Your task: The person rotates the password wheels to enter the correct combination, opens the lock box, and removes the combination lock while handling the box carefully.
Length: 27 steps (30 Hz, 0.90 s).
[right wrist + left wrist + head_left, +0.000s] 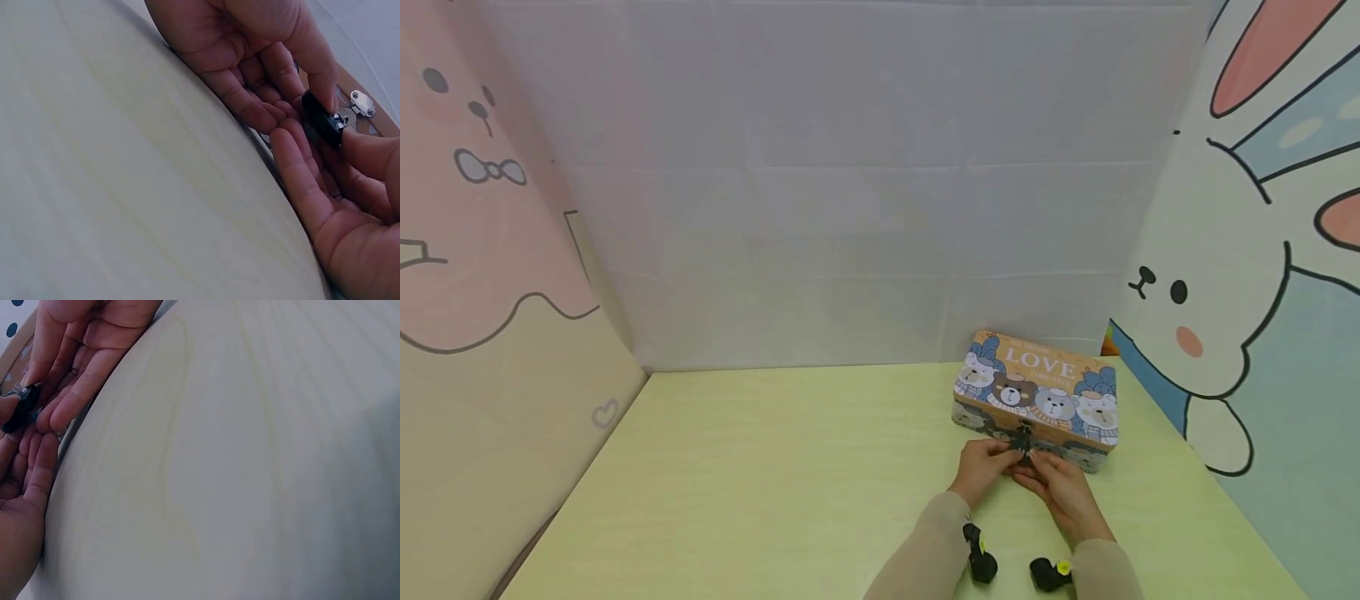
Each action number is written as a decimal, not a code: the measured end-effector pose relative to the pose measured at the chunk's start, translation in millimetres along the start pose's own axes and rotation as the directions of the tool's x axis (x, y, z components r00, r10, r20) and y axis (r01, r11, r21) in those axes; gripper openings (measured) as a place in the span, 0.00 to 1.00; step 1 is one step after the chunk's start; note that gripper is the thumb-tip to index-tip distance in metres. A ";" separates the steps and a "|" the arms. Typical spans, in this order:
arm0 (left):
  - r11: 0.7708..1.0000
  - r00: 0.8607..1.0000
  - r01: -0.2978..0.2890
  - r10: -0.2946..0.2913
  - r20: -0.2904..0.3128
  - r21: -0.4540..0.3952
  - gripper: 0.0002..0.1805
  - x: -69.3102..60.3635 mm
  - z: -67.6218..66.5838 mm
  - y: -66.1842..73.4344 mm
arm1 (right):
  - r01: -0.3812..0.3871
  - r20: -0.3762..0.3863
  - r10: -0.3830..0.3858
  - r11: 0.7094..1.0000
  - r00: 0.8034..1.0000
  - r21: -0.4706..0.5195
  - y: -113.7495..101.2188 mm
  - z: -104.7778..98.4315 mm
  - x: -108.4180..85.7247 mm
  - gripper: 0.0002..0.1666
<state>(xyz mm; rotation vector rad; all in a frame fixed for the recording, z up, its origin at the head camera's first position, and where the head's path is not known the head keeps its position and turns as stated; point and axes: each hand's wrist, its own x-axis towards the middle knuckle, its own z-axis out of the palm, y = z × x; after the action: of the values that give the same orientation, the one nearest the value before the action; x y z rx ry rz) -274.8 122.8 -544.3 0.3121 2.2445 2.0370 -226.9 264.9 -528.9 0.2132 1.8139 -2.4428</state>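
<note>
A tin box (1054,377) printed with bears and the word LOVE stands on the table at the right, its lid down. At its front, both hands hold a small black padlock (320,117), also in the left wrist view as a dark piece (24,407) at the left edge. My left hand (981,468) pinches it from the left; my right hand (1063,492) grips it from the right. A silver clasp (362,104) shows on the box just beyond the padlock. Fingers partly hide where padlock and clasp meet.
The pale yellow-green table (760,475) reaches left of the box. A white sheet (850,183) hangs at the back, with cartoon-printed panels on both sides, the rabbit panel (1210,333) close to the box. Black wrist devices (981,565) sit by the sleeves.
</note>
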 end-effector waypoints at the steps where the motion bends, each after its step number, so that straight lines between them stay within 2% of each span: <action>1: 1.000 1.000 -0.001 0.001 -0.001 0.002 0.09 -0.1 0.0 0.4 | 0.005 0.006 -0.005 1.000 1.000 0.000 0.2 -0.2 0.1 0.27; 11: 1.000 1.000 -0.024 0.024 0.012 0.016 0.09 0.2 -0.8 1.2 | -0.068 -0.072 0.065 0.997 0.995 -0.043 -5.4 6.2 -1.8 0.26; 19: 1.000 1.000 0.014 -0.015 0.018 0.020 0.11 0.1 -3.3 0.8 | -0.080 -0.065 0.077 0.996 0.995 -0.037 -6.2 7.2 -2.8 0.27; 23: 1.000 1.000 0.005 -0.005 0.023 0.003 0.14 0.4 -3.7 0.5 | -0.078 -0.069 0.076 0.996 0.995 -0.035 -6.7 8.0 -3.7 0.27; 27: 1.000 1.000 0.002 -0.001 0.029 -0.023 0.12 0.6 -3.3 -0.8 | -0.074 -0.069 0.071 0.997 0.995 -0.032 -5.9 7.5 -3.1 0.27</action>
<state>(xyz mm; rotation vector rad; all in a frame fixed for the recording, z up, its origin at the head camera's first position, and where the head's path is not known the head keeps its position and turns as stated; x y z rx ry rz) -276.1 119.6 -544.7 0.3352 2.2029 2.0423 -225.2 259.4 -520.7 0.3570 1.8396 -2.3812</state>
